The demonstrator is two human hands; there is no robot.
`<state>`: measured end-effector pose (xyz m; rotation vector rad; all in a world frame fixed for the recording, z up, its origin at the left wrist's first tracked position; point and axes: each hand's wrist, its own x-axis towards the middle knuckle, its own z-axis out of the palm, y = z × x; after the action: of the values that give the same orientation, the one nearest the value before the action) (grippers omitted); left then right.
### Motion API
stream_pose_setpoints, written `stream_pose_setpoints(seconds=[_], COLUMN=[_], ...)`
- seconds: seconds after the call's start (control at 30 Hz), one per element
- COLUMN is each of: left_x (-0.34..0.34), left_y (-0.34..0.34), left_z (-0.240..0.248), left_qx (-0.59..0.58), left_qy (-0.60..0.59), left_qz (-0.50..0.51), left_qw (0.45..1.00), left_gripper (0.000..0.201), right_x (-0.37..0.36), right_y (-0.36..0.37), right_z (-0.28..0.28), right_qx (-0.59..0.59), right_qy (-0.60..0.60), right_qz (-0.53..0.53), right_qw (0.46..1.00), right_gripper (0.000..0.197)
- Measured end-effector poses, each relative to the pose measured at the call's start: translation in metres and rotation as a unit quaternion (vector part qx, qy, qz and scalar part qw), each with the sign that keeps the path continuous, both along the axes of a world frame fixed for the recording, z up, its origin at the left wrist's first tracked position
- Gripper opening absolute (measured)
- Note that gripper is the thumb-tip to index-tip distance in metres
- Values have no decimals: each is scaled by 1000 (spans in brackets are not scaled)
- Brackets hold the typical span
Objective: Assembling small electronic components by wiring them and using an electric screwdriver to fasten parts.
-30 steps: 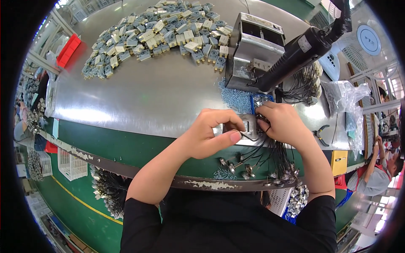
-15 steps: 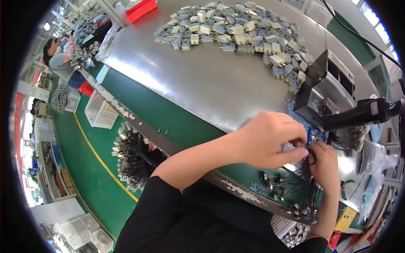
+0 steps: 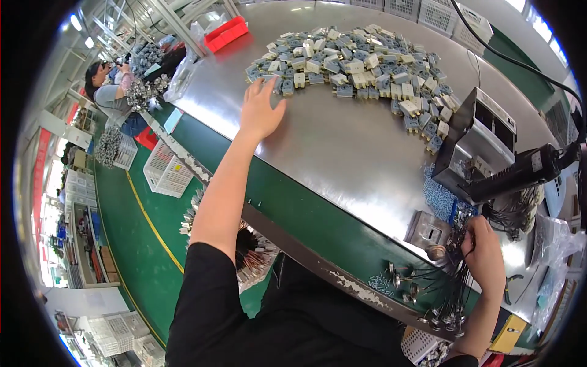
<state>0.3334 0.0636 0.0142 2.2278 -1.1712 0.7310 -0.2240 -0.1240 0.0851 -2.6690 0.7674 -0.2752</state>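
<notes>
My left hand [image 3: 262,110] reaches over the steel tabletop [image 3: 318,140], its fingers spread and holding nothing. The fingertips are at the left edge of a wide pile of small grey and cream blocks with metal prongs [image 3: 361,61]. On the right, my right hand [image 3: 486,254] has its fingers curled round thin black wires [image 3: 455,269]. Round metal pieces [image 3: 437,321] hang at the wires' lower ends. Beside that hand sits a metal fixture [image 3: 428,229] with a slot, and a round metal part [image 3: 436,252] lies at its near corner.
A black cylindrical tool [image 3: 520,174] lies across the front of a metal box [image 3: 486,128]. Blue screws [image 3: 437,199] are spread beside it. A red bin [image 3: 226,33] stands at the back left. Pliers [image 3: 512,287] lie at the right. Another person [image 3: 113,92] sits farther left.
My left hand has left the fixture beside my right hand and swung far left to the pile, its fingers opening. The right hand stays at the wires. The view has shifted slightly.
</notes>
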Motion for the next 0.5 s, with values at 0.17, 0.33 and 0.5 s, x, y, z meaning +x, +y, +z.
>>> stream_pose_setpoints(seconds=[0.17, 0.33, 0.5], left_x=[10, 7, 6], left_y=[-16, -13, 13], left_z=[-8, -4, -4], left_qx=[134, 130, 90], left_qy=[-13, 39, 51], left_qz=[57, 18, 11], left_qw=[989, 991, 995], left_gripper=[57, 40, 32], right_x=[-6, -8, -11], right_y=[-2, -9, -13], right_z=[-1, 0, 1], right_qx=[37, 21, 40], right_qy=[-75, -128, -92], right_qz=[-31, -4, 43], right_qw=[996, 992, 994], right_gripper=[16, 16, 19])
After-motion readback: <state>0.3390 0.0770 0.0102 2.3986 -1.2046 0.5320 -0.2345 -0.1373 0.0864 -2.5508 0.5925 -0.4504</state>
